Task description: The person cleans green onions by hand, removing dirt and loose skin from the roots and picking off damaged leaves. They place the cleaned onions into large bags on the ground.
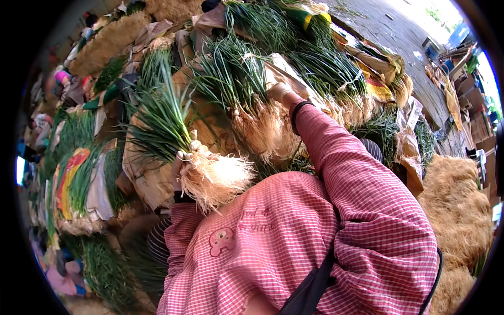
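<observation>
My left hand [177, 171] grips a bunch of green garlic or similar allium plants [216, 171]. Its pale bulbs and long stringy roots hang over my lap, and its green leaves fan up and away to the left. My right hand [278, 91] reaches forward to the right edge of a pile of the same plants [248, 94]. The roots of that pile face me. The right fingers are partly hidden against the leaves and a pale sheet [295, 78], so their grip is unclear.
More leafy bundles [330, 71] lie to the right of the pile. Brown sacking [145, 173] spreads under the left bunch. Root-covered stacks [453, 208] stand at my right. Bundles with bright wrapping [71, 177] are at left, where other people [65, 275] sit.
</observation>
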### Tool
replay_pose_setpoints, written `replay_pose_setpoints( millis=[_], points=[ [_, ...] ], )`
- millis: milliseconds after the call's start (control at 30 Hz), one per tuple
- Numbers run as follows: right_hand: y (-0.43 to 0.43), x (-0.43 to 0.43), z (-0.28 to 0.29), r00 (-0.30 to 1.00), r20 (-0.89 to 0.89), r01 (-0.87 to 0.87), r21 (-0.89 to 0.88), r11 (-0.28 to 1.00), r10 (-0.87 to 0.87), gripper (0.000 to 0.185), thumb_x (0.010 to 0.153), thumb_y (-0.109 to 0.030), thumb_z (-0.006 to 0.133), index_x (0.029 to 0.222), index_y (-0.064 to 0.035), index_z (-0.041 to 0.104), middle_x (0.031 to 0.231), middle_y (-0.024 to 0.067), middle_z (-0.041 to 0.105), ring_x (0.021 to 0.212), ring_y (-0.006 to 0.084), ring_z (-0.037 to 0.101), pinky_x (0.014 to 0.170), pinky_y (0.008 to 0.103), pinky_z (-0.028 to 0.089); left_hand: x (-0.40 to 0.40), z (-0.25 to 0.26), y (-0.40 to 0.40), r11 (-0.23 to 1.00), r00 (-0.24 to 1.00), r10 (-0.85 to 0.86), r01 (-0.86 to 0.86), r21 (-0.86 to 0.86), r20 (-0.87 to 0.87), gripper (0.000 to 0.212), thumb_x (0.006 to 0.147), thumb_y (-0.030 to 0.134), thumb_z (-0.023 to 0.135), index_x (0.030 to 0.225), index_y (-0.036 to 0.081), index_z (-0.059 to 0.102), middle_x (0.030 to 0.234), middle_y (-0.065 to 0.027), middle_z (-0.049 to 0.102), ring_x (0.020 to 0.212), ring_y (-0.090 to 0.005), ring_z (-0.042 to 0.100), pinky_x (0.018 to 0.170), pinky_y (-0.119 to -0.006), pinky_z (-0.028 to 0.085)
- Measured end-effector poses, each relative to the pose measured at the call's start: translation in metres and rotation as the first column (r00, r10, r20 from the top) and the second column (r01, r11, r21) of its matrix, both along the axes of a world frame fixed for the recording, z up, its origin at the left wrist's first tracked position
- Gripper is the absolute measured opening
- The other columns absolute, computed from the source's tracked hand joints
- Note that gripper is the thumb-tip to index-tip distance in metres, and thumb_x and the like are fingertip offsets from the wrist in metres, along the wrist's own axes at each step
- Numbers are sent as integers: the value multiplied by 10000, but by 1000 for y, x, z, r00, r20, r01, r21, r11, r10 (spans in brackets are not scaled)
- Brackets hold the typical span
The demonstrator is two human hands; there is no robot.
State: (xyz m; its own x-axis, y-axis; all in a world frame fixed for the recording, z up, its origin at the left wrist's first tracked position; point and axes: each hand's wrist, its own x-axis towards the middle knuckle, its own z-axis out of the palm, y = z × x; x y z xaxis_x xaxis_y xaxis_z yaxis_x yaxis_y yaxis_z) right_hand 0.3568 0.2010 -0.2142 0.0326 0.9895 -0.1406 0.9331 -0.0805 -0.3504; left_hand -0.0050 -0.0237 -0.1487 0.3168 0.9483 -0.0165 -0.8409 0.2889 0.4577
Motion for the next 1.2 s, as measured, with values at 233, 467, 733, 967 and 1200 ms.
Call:
replay_pose_setpoints(
  millis=[233,467,733,967,1200],
  points=[
    [-156,-82,102,859,-485,-93,166,982,163,166,782,-176,589,835,-18,577,754,128,614,648,203,590,591,294,482,36,19,-15,998,996,-68,68,-10,49,452,818,252,508,1178,-1,405,1181,-168,461,1069,-281,466,917,-452,406],
    [-212,-112,123,790,-239,-574,34,818,564,200,822,-205,552,940,-46,585,767,122,611,649,218,606,611,319,502,17,-25,-9,986,954,-135,102,-134,-266,211,836,181,536,725,7,579,550,2,485,483,-79,416,652,-210,449],
    [-181,-139,66,-97,-894,-363,-378,852,-438,227,878,-235,499,981,-39,549,856,64,607,779,169,588,703,298,503,32,0,-14,968,950,-252,245,-59,-184,289,868,210,473,930,-59,557,966,-148,590,915,-246,567,855,-349,434],
    [-164,-93,91,-5,-970,-560,-199,804,-244,203,894,-187,426,836,-28,538,706,17,550,667,94,515,690,286,463,-1,-8,-8,996,890,-30,-10,-85,-455,275,872,215,473,913,-39,569,805,-90,601,712,-161,578,665,-262,479],
    [-18,-30,86,814,-361,-353,314,881,455,176,811,-148,514,944,-104,620,861,79,631,658,188,587,604,334,485,16,23,-23,1000,975,12,-7,22,-220,510,817,214,540,1218,-62,387,1020,-137,564,810,-215,572,715,-318,500]
  ],
)
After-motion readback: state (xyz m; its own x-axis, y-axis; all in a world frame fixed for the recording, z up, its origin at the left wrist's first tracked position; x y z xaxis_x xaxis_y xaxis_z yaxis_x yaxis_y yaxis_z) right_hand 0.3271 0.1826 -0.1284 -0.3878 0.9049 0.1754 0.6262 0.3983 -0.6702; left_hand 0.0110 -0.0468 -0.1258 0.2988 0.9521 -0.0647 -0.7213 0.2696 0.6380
